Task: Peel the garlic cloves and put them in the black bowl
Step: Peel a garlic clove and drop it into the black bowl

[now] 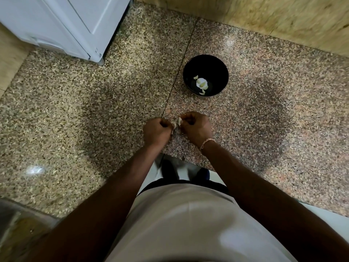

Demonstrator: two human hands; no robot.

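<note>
Left hand (156, 131) and right hand (195, 125) close together, pinching garlic clove (180, 121) near counter's front edge; peeling apparently underway, drop into black bowl (222, 67) next.

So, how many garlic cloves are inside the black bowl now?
3 cloves in the black bowl: upper-left clove, middle clove, lowest clove. White reflection may hide another.

A person seen from above, with bare forearms and no sleeves in view. A thin pinkish bracelet (206, 142) circles the right wrist. They wear a light beige top (181, 220), a dark waistband, and dark shoes (169, 170).
</note>
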